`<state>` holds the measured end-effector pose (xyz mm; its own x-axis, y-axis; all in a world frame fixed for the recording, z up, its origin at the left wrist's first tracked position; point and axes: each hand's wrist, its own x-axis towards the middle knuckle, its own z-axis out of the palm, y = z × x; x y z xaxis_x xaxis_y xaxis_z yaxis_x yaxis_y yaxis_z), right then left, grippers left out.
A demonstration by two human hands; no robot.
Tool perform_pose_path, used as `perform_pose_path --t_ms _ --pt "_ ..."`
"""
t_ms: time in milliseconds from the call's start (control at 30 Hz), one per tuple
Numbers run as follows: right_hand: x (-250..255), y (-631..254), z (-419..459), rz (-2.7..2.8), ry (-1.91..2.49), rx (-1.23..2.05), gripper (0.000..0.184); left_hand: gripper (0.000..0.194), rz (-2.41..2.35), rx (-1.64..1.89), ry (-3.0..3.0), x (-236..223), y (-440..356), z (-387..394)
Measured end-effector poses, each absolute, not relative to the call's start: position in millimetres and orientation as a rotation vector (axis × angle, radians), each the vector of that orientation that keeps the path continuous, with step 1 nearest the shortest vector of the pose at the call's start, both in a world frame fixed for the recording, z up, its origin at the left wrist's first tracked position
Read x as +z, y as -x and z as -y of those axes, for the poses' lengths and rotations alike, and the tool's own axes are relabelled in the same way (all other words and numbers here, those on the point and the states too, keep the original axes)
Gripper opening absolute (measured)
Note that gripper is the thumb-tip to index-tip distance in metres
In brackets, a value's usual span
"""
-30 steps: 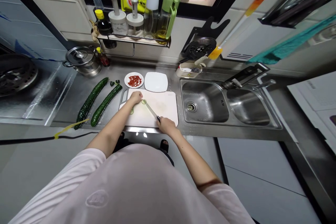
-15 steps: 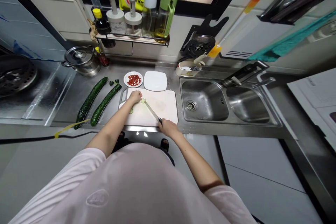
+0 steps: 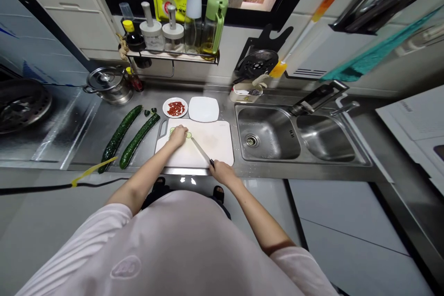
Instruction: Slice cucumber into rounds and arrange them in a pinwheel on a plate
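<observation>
On the white cutting board, my left hand is closed, its fingertips pinched at the edge of a round cucumber slice. More cucumber slices show partly behind that hand; the rest of them are hidden. My right hand grips the black handle of a kitchen knife. The blade lies low over the board, its tip close beside the slice. Two long dark green cucumbers rest left of the board, with small cut ends above them.
Behind the board are a plate of chopped red pieces and a white plate. A double sink is at the right. At the back left stands a lidded pot. Bottles and jars fill a wall shelf.
My left hand has moved slightly toward me over the board, uncovering slices behind it and covering those in front. The knife tip has drawn back a little from the slice. The view has shifted slightly.
</observation>
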<state>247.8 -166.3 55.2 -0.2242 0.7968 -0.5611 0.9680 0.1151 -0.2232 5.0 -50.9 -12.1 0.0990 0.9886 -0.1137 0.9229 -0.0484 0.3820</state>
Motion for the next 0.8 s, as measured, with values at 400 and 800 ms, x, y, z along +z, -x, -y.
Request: perform_pose_path --t_ms 400,800 --pt "53.9 -263.8 165.4 -2.055 -1.901 -1.160 0.042 0.020 -1.941 0.320 -1.996 -9.0 -16.4 53.9" --pt "36.1 -266.9 160.4 -2.079 -2.020 -1.100 0.047 0.012 -1.910 0.745 -1.484 -2.8 -10.6 89.3"
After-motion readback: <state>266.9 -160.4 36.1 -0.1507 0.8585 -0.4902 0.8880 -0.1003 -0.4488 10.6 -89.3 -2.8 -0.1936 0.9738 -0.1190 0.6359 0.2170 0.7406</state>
